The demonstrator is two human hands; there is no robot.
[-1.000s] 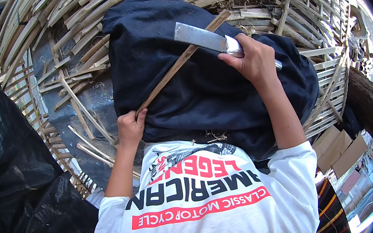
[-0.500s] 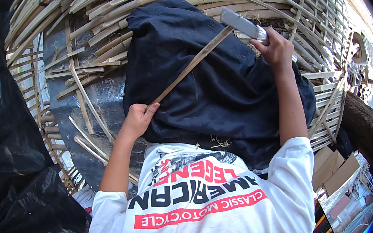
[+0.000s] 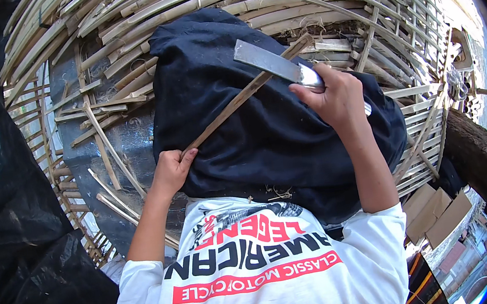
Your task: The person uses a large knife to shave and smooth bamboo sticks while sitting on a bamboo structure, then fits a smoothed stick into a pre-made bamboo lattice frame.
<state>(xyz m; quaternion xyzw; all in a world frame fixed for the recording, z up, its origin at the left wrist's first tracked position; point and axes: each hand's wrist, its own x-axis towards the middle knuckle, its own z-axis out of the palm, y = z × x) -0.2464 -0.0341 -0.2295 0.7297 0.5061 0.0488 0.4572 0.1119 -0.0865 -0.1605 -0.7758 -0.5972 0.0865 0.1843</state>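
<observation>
My left hand (image 3: pixel 172 171) is closed around the near end of a bamboo strip (image 3: pixel 224 117), which slants up and away to the right across a black cloth (image 3: pixel 256 156) over my lap. In my right hand (image 3: pixel 336 96) is a knife with a broad, square-ended blade (image 3: pixel 266 62) and a silvery handle. The blade lies across the strip toward its far end, pointing up and left. The strip's tip shows past the blade. Whether the edge bites into the strip, I cannot tell.
Long split bamboo poles (image 3: pixel 191 5) are stacked ahead, with a bamboo lattice (image 3: pixel 383 10) at the right. Loose strips (image 3: pixel 113 143) lie on a dark surface at the left. Black sheeting (image 3: pixel 15 208) hangs far left. A log (image 3: pixel 477 149) and cardboard (image 3: pixel 434 214) are at the right.
My right hand has moved left and nearer to me, bringing the knife blade from the strip's far tip down along it. My left hand still grips the near end.
</observation>
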